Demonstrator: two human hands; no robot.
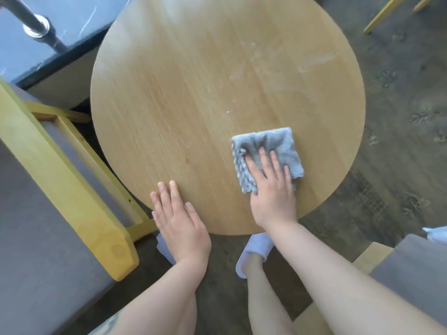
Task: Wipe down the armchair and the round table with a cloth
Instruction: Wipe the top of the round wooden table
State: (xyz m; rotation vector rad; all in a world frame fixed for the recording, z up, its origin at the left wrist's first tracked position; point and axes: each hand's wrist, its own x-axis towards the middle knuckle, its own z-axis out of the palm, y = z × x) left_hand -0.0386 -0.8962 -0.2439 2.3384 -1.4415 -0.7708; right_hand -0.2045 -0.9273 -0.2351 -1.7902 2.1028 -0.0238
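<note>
Wiping the table (193, 93) is where you're at, so keep it simple: your right hand (273, 192) has its fingers laid out straight on the cloth (278, 143), pressing it flat, not bunching it. That's the good way, more cloth touches the wood. The cloth sits on the near right part of the top, close to the rim.

Your left hand (179, 218) lies flat and relaxed on the near edge, fingers straight, holding nothing. I'd keep it there to steady the table while you push.

Further out, on the far right of the top, there's a pale streaky smear (290, 66) plus a few little specks nearer the middle. My guess is that's where the cloth needs to go next, in overlapping strokes, and lean in a bit on the streaks.

Stuff you can't really judge from here: the armchair (55, 165) on your left is cut off, you only see the yellow arm and some grey cushion, so no telling if it's been wiped. The table's legs are hidden under the top. Far left, the dark post (36, 25) is blurry, and I can't make out what it is.
</note>
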